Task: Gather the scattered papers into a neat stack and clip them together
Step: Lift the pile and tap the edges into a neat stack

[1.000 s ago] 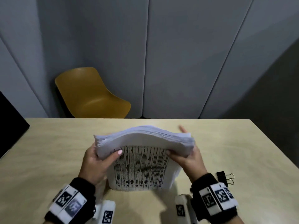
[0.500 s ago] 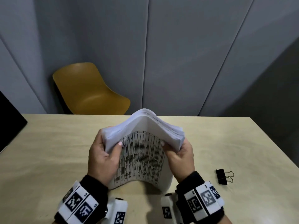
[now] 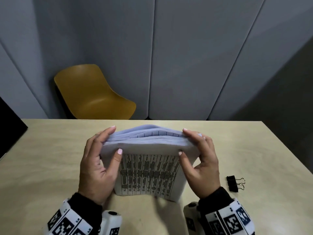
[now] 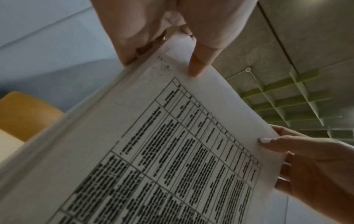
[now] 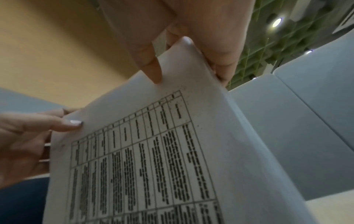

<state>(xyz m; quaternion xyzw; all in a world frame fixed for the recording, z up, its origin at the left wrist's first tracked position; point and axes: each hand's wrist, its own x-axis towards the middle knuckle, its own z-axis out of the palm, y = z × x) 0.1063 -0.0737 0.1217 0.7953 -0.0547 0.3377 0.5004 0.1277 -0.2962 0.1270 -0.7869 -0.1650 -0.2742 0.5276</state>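
Paper stack (image 3: pixel 149 168) stands on edge on the worktop (image 3: pixel 50 158), lower edge on the surface, upper edge bowed upward between the hands. Long axis of that upper edge runs left to right across the person's front. Printed table faces the person.

Left hand (image 3: pixel 98 163) grips the stack's left end: thumb on the near face, fingers wrapped over the far side. Right hand (image 3: pixel 201 160) mirrors this at the right end. The two wrist views confirm thumbs pressed on the printed sheet, fingers behind. Both hands hold the stack; neither is free.

Sheets look roughly gathered, but layers at the upper edge are stepped, not flush. Judged step: squaring the edges against the worktop.

Binder clip (image 3: pixel 234 183) lies flat on the worktop to the right of the stack, apart from it, just beyond the right wrist. Right hand is clearly nearer. Likely the left must keep the stack alone while the right reaches outward for the clip.
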